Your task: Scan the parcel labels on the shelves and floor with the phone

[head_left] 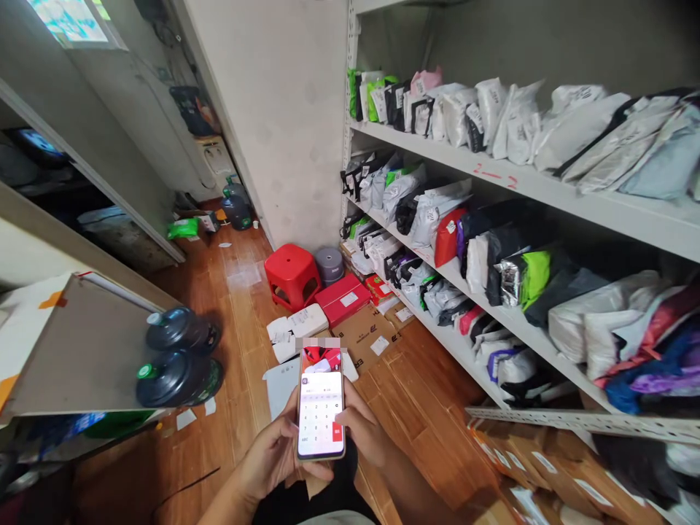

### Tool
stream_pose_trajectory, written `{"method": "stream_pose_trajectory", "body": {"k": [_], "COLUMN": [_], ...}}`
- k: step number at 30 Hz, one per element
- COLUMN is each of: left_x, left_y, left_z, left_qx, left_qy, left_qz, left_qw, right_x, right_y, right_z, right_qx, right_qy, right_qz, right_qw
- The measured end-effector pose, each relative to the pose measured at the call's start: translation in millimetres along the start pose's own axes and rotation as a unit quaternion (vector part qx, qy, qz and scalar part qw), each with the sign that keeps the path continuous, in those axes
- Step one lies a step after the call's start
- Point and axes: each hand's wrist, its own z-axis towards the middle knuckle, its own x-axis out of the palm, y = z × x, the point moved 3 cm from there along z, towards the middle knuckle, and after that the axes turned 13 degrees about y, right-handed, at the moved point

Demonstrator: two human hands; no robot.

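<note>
A smartphone (321,408) is held upright between both hands at the bottom middle, its lit screen facing me. The screen has a number keypad on its lower part and a small camera-like picture at the top. My left hand (276,445) wraps the phone's left side and lower back, thumb at the left edge. Gripping the right side, my right hand (364,430) has its thumb over the right edge of the keypad. A strip above the phone is blurred out. Beyond the phone, flat cartons (364,339) and a red box (343,299) lie on the floor.
White shelves (525,171) packed with bagged parcels (453,113) run along the right. A red stool (292,277) and a grey stool (329,265) stand ahead by the wall. Large water bottles (178,375) stand at left beside a table (103,350). Cardboard boxes (547,459) sit at lower right.
</note>
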Motion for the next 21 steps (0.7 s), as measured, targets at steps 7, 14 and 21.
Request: {"method": "stream_pose_trajectory", "body": {"k": [7, 14, 21], "left_x": [-37.7, -124.2, -149.7], "left_y": [-52, -137, -172], "left_z": [-9, -38, -49], "left_qx": [-0.059, -0.191, -0.293], "left_qy": [0.041, 0.011, 0.040], "left_qz": [0.018, 0.075, 0.109], "left_qw": [0.997, 0.979, 0.949], "right_x": [25, 59, 93], "right_y": [-29, -101, -166], "right_z": [53, 142, 177], "right_qx": [-0.054, -0.115, -0.225], "right_qy": [-0.104, -0.237, -0.253], "right_qz": [0.003, 0.049, 0.192], "right_qw": [0.993, 0.963, 0.921]}}
